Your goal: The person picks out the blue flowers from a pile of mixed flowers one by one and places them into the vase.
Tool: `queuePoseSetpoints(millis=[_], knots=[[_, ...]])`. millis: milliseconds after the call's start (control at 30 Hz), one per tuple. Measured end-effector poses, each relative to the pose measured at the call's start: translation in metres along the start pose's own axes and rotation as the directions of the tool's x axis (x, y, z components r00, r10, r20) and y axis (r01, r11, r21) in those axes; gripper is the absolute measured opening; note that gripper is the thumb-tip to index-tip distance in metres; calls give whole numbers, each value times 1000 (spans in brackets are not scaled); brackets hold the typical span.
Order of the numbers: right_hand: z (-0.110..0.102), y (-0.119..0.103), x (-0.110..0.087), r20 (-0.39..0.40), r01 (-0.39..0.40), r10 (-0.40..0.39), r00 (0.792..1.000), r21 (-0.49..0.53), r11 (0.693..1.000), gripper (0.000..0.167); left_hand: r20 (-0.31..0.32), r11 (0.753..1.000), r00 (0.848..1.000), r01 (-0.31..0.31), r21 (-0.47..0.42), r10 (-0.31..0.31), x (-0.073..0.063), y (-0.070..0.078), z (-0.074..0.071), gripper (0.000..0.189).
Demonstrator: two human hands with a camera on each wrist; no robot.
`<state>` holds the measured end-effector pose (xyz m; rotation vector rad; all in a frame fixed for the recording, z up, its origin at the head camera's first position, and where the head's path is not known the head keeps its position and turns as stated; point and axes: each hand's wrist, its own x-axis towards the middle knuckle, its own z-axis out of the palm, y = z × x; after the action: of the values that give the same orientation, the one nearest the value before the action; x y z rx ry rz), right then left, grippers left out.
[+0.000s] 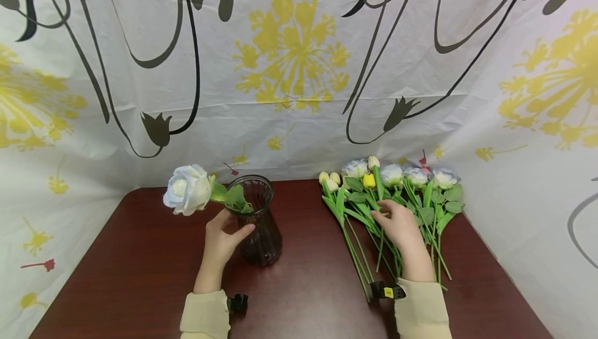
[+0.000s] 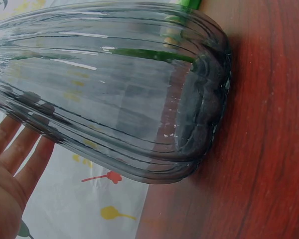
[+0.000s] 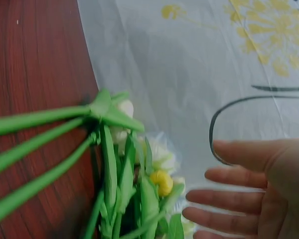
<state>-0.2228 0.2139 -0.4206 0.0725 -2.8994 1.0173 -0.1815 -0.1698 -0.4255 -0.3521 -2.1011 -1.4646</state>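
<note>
Beige sleeves (image 1: 205, 313) reach in from the bottom edge, and just beyond, the left hand (image 1: 221, 238) has the dark glass vase (image 1: 262, 243) by its side, thumb in front, fingers round behind. One pale rose (image 1: 187, 190) leans out over the vase's left rim! That vase stands left of centre on the red-brown table (image 1: 303, 287). Across on the other side, the right hand (image 1: 397, 225) hangs over the loose flowers (image 1: 357, 197), fingers apart, nothing between them. Best play, I'd judge: hold the vase steady, pinch a single stem below the leaves, and ease it out gently, as tangled foliage could drag neighbours along.
</note>
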Motion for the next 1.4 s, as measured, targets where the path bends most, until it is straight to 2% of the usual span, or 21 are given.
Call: queuePoseSetpoints(millis=[133,267,467,667,1000,1133,1200,1300,1400], knots=[[-6,9,-2,-34,-110,109,994,-26,994,44,3,1000,1000,2,5,-2,0,0,0,36],[-12,16,-3,-82,-206,203,976,-22,978,42,1,1000,1000,-2,8,2,-1,0,0,36],[-19,29,-8,-153,-333,329,932,0,943,38,-3,1000,1000,3,2,-3,-2,0,0,35],[-22,43,-10,-154,-435,435,887,37,900,34,-1,1000,1000,7,11,-7,-2,0,-1,35],[-23,58,-10,-138,-482,481,866,31,876,28,3,1000,1000,7,10,-7,-1,0,0,35],[-25,61,-12,-132,-492,490,862,18,870,20,3,1000,1000,0,14,0,-1,0,0,36],[-26,63,-13,-113,-493,490,864,0,870,24,4,1000,1000,-4,14,3,-1,0,0,36],[-28,67,-15,-70,-498,495,866,-25,867,38,4,1000,1000,-7,16,7,0,1,0,37],[-30,69,-16,-43,-496,495,868,-33,867,39,5,1000,1000,-11,19,10,-1,1,0,38]])
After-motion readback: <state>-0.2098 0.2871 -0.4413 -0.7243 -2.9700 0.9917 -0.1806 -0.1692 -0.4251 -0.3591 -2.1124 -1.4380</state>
